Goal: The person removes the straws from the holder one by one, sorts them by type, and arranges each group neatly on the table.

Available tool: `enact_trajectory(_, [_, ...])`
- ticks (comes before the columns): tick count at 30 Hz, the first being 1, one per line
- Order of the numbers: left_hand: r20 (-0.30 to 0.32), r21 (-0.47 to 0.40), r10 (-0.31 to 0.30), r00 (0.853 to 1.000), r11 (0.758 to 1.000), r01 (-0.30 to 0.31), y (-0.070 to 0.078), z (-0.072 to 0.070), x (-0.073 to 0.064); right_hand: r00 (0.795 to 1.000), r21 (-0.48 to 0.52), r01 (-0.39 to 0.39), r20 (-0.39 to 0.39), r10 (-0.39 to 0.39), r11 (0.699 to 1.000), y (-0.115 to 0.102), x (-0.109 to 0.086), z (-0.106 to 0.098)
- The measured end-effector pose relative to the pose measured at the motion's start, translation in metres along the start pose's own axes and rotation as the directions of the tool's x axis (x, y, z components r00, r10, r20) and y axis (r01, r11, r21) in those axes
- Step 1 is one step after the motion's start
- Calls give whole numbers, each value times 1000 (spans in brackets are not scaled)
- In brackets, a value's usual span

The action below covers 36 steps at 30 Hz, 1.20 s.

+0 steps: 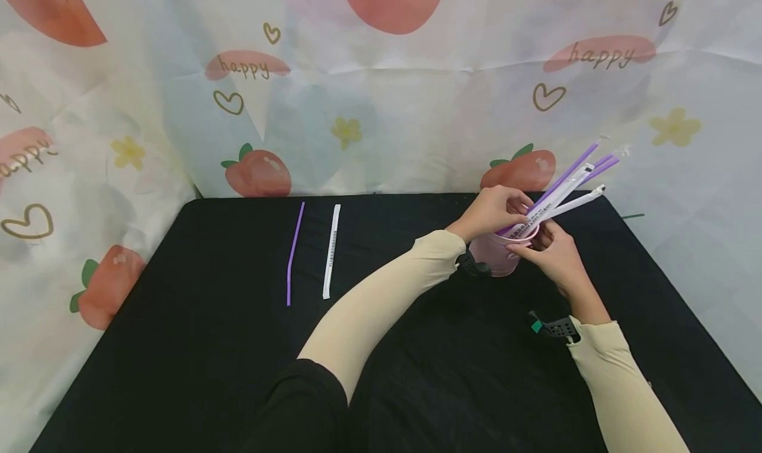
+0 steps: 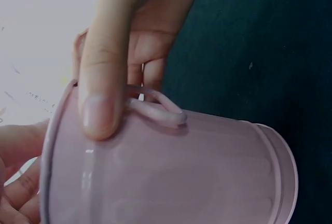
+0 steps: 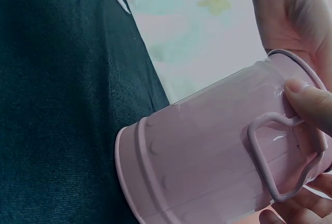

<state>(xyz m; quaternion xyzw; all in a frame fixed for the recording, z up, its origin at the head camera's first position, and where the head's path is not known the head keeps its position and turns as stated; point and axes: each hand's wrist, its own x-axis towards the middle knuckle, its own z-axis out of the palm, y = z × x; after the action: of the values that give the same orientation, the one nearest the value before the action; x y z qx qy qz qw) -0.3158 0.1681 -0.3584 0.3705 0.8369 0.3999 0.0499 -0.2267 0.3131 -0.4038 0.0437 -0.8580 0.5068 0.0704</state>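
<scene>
A small pink bucket [image 1: 495,254] with a looped side handle [image 3: 259,146] stands upright on the black table. Several straws [image 1: 565,185] lean out of it to the right, some purple and some in white printed wrappers. Fingers and thumb of my left hand [image 1: 495,209] are at the rim, pinching the straws low down; the wrist views hide most of this. My right hand [image 1: 556,254] grips the bucket's rim on the right, its thumb [image 3: 308,102] on the outer wall beside the handle. The bucket hides part of its fingers.
On the left of the black table [image 1: 226,347], a purple straw [image 1: 294,254] and a white wrapped straw [image 1: 331,251] lie apart, roughly parallel. A printed cloth [image 1: 393,122] hangs behind the table. Dark bands with cameras sit on both wrists.
</scene>
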Motion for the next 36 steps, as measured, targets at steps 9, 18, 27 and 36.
enact_trajectory(9, [20,47,-25,999,999,24,4,4,-2,1000,26,23,-10,-23,999,1,0,0])
enact_trajectory(18, [31,125,-62,998,990,58,7,5,-1,999,41,40,-15,-39,998,2,0,1])
enact_trajectory(27, [28,189,-51,998,981,45,6,7,-1,999,45,38,-14,-38,998,1,0,1])
enact_trajectory(36, [24,216,-44,999,976,37,3,7,0,999,39,39,-20,-38,998,2,1,1])
